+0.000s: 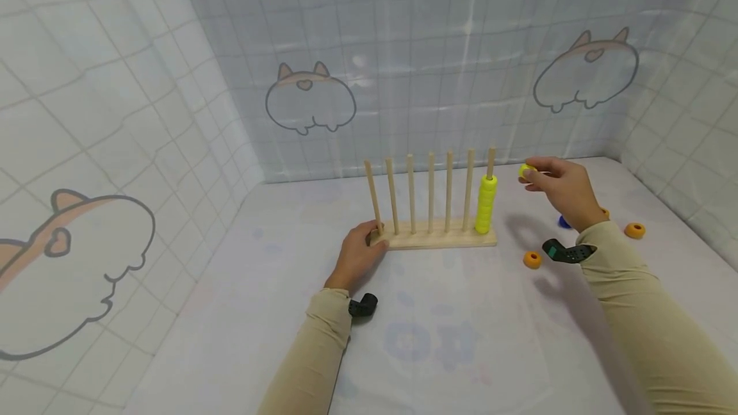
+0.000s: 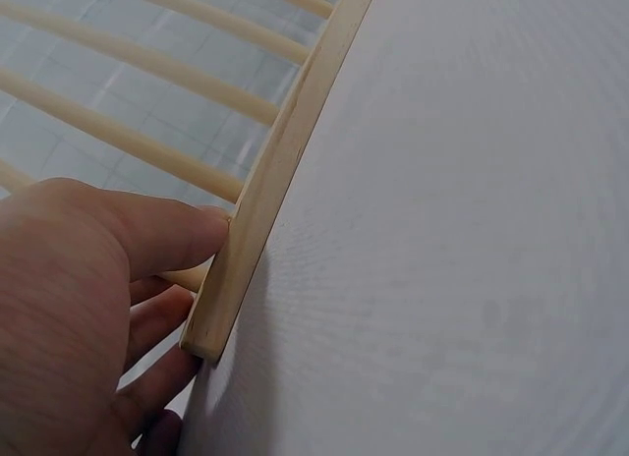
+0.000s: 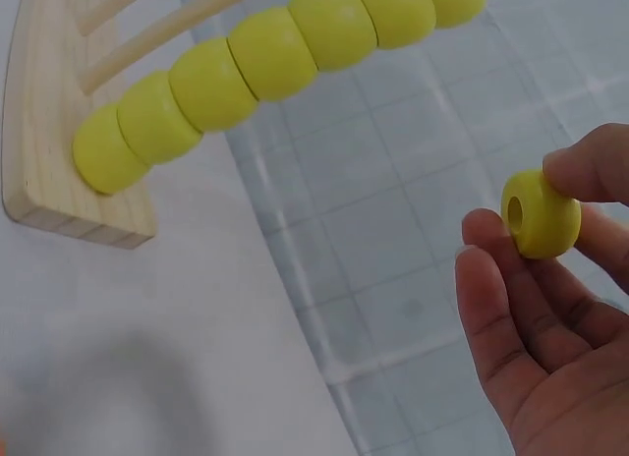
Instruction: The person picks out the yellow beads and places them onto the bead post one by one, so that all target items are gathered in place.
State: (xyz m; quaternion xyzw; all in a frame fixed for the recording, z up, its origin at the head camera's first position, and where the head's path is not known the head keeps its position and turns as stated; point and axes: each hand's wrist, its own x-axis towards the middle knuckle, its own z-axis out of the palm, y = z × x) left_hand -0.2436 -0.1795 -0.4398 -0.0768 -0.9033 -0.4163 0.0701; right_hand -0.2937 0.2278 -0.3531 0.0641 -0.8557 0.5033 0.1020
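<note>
A wooden peg rack (image 1: pixel 432 239) with several upright pegs stands on the table. Its rightmost peg carries a stack of yellow beads (image 1: pixel 486 205), and the peg's tip shows above them. My left hand (image 1: pixel 356 255) grips the left end of the rack's base; in the left wrist view the thumb lies along the base (image 2: pixel 257 230) and the fingers curl behind. Up in the air, right of the stack, my right hand (image 1: pixel 562 187) pinches a single yellow bead (image 3: pixel 543 214) between thumb and fingers. The bead's hole faces the stack in the right wrist view.
An orange bead (image 1: pixel 532 259) lies right of the rack, and another orange bead (image 1: pixel 635 230) is farther right. A blue bead (image 1: pixel 565 222) and one more orange bead (image 1: pixel 605 212) are partly hidden by the right hand and wrist. Tile-patterned sheeting (image 1: pixel 415 101) rises behind the table.
</note>
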